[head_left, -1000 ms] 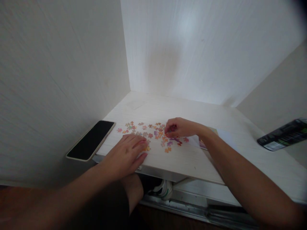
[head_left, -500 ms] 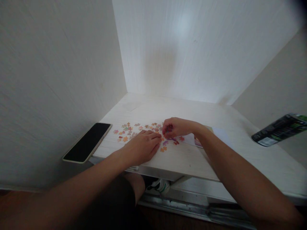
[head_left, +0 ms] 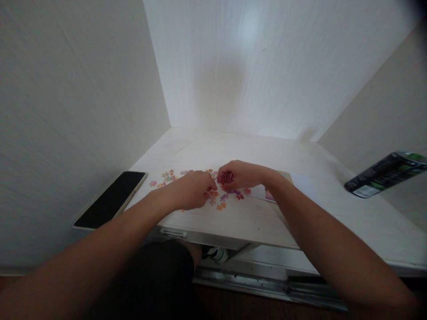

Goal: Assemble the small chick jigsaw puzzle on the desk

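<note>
Small jigsaw pieces (head_left: pixel 221 206) in orange, pink, purple and red lie scattered on the white tabletop (head_left: pixel 213 224). Over the middle of them is my left hand (head_left: pixel 195 189), its fingers bent down and its fingertips among orange pieces; what they pinch, if anything, is hidden. Close on its right, my right hand (head_left: pixel 238 175) has its fingers curled together low over the pieces. Whatever sits between those fingertips is too small and dark to make out. A printed picture sheet (head_left: pixel 286 177) lies partly behind my right forearm.
A phone (head_left: pixel 111 200) with a dark screen rests at the left edge by the wall. On the right stands a black and green can (head_left: pixel 383 175). White panels enclose the tabletop at the back and sides. Below the front edge is a drawer handle (head_left: pixel 173 233).
My left hand has lifted from lying flat and curled its fingers, moving slightly up. My right hand stays closed over the pieces. The whole view has shifted a little.
</note>
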`<state>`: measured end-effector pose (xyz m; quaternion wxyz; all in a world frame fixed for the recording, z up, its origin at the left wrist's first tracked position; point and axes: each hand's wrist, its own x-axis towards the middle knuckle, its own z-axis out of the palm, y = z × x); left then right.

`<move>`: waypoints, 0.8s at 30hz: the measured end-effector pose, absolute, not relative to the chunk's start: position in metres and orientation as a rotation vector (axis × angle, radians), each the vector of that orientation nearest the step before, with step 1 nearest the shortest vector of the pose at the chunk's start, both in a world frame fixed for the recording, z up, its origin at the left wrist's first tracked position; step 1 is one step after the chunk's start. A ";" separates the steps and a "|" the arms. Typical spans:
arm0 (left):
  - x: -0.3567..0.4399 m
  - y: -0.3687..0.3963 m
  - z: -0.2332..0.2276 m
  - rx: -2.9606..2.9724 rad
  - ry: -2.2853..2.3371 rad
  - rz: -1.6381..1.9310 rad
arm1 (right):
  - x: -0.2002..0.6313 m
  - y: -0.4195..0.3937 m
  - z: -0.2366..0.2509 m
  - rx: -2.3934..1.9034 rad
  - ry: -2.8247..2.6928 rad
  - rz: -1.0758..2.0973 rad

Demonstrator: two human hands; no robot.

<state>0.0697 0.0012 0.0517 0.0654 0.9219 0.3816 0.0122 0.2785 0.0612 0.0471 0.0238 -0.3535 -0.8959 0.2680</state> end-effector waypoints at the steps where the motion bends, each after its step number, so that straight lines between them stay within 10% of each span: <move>1: 0.072 0.001 0.053 2.761 1.147 0.041 | 0.278 0.061 0.047 -1.088 -2.774 0.832; 24: 0.048 0.004 0.052 2.659 1.216 0.085 | 0.274 0.052 0.052 -1.085 -2.746 0.818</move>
